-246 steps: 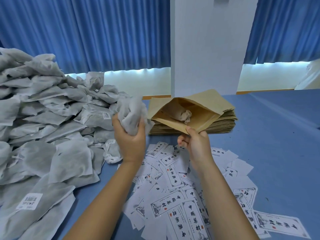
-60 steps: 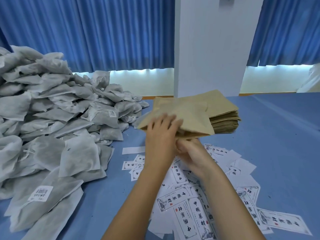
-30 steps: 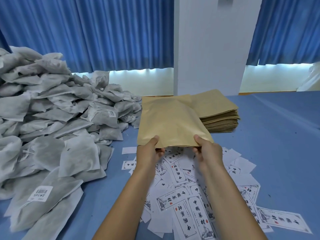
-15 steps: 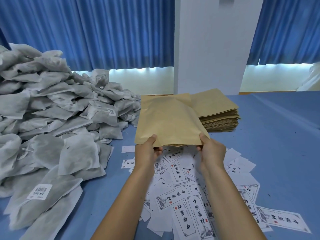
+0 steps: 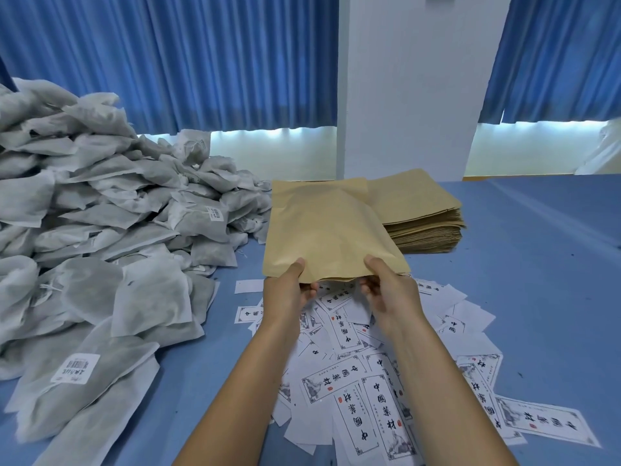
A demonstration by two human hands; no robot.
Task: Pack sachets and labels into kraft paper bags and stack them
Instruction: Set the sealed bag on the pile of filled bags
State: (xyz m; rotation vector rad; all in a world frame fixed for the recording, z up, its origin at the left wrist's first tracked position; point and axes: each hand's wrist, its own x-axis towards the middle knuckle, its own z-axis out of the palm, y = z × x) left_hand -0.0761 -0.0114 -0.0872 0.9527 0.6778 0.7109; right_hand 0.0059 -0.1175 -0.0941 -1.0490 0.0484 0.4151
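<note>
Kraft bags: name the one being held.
The kraft bag gripped at its near edge by left hand and right hand; the others lie flat in the stack.

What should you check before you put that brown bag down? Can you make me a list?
1. Grip: left hand and right hand both pinch the bag at its near edge: ok.
2. Bag filled: it bulges a little, but its contents are hidden: cannot tell.
3. Bag mouth shut: cannot tell.
4. Near edge lifted above the labels: ok.
5. Stack behind the bag looks tidy: ok.
</note>
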